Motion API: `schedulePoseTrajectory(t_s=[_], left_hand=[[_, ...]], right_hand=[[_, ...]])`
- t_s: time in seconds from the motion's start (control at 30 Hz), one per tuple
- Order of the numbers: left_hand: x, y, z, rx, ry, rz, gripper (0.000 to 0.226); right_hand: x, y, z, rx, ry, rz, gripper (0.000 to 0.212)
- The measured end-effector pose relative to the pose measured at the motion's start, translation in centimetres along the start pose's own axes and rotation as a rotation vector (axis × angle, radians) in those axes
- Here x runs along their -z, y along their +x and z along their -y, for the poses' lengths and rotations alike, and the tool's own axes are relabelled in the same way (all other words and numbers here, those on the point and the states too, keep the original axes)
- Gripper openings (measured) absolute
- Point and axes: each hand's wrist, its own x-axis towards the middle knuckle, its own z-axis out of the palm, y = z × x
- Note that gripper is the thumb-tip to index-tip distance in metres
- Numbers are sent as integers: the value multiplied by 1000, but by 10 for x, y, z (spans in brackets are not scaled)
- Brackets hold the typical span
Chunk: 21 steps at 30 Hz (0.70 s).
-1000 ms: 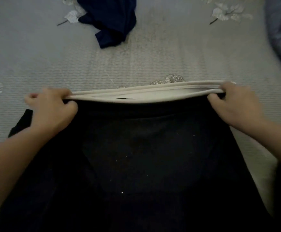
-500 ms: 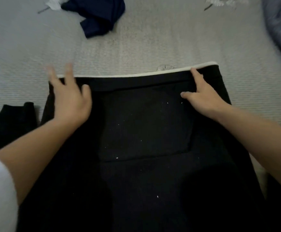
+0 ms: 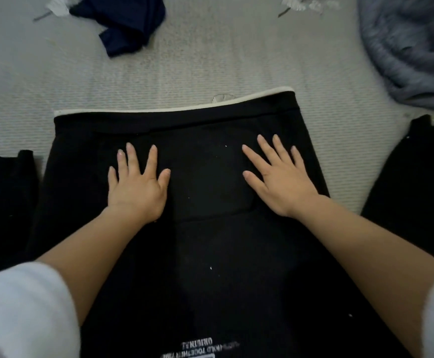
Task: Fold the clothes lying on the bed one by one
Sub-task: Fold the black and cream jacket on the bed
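Observation:
A black garment (image 3: 205, 244) with a cream inner lining showing along its far hem lies flat on the bed in front of me, white lettering near its close edge. My left hand (image 3: 137, 184) rests palm down on its left part, fingers spread. My right hand (image 3: 278, 177) lies flat on its right part, fingers spread too. Neither hand holds cloth. Black sleeves stick out at the left (image 3: 4, 192) and right (image 3: 415, 174) of the garment. A crumpled navy garment (image 3: 125, 19) lies at the far side of the bed.
The bed sheet (image 3: 210, 65) is pale grey with a leaf print. A grey-blue blanket (image 3: 407, 50) is bunched at the far right. My white sleeves fill the two near corners.
Both hands let go of the garment's far hem, laid it down flat, and slid back toward me across the cloth with fingers spread.

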Motion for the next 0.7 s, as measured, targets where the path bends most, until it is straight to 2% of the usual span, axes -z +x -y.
schedulePoseTrajectory(t_s=[0.1,0.17,0.33,0.43,0.53,0.6,0.7], left_hand=[[-23,-55,-33,-188,-66,-33,67],[-48,-110,-61,-317,-125,-8,65],[-100,-221,-126,-427,-134,85,60],[-116,-261,-159,-469,-161,182,66],[-124,-276,-176,-478,-19,233,70],[-123,-276,-179,-444,21,244,70],[-124,-275,-180,-430,32,261,70]], right_hand=[[-7,-60,-20,-74,-1,-95,60],[-15,-112,-41,-152,8,-76,61],[-28,-224,-97,-372,-10,-32,55],[-31,-262,-123,-639,281,-163,57],[-33,-278,-148,-972,643,-297,64],[-30,-275,-156,-1016,763,-340,63],[-20,-253,-154,-963,966,-390,61]])
